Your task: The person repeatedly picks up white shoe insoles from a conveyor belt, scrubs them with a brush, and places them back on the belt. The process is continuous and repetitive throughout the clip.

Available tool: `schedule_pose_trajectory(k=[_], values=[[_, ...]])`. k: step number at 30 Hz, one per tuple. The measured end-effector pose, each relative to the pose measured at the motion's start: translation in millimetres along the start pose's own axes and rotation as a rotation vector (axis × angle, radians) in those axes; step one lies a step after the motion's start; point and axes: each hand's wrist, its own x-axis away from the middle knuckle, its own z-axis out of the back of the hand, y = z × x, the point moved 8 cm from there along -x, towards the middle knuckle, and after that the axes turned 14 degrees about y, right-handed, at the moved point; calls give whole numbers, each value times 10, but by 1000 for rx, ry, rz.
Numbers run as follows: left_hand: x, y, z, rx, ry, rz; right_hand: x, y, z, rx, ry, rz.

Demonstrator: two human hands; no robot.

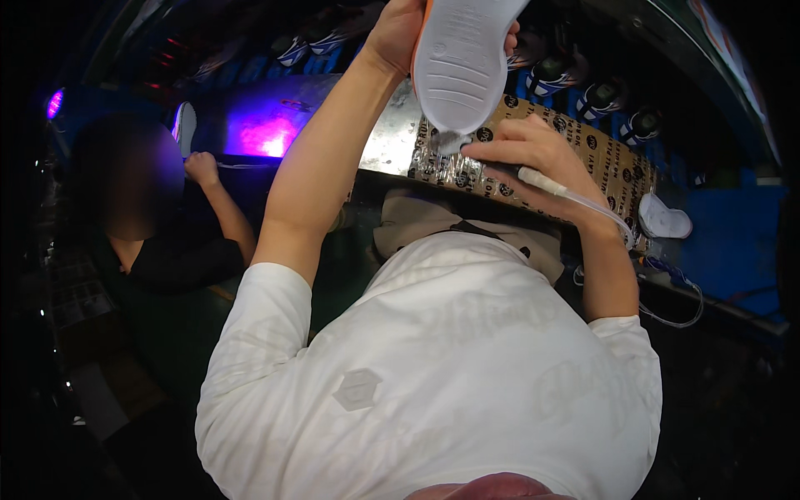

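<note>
At the top of the head view, my left hand (396,37) grips a pale grey shoe sole (460,79) with an orange edge. Its grooved underside faces me, and some fingertips show past its right side. My right hand (542,154) is closed around a slim tool (532,177) with a whitish tube running back along the wrist. A greyish, brush-like tip (452,142) sits at the lower end of the sole; whether it touches cannot be made out.
Printed brown cardboard (612,158) covers the worktop beside bare metal (392,125). A white shoe part (664,218) lies at right near a looped tube (692,304). Several shoes (550,75) line the far side. At left, another person's hand (201,167) is beside a white sole (185,127).
</note>
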Motion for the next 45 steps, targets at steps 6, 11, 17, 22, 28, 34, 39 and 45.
schedule_pose_trajectory(k=[6, 11, 17, 22, 28, 34, 39, 45], values=[[-157, -144, -77, -76, 27, 97, 14, 18, 195, -81, 108, -89], [-307, -356, 258, -244, 298, 186, 35, -52, 50, -91, -54, 29], [-364, -507, 402, -568, 289, 203, -2, 15, 66, 60, -18, 39], [-195, -398, 435, -1032, 437, 139, 43, 63, 187, -118, 50, -101], [-45, -359, 490, -1122, 509, 243, 51, 44, 119, -45, -103, -28], [86, -393, 661, -1164, 543, 358, 42, 113, 158, 74, -26, 22], [232, -396, 736, -1008, 565, 344, 35, 206, 258, 82, 2, -104], [452, -383, 770, -822, 572, 510, 46, 263, 279, 52, -93, -126]])
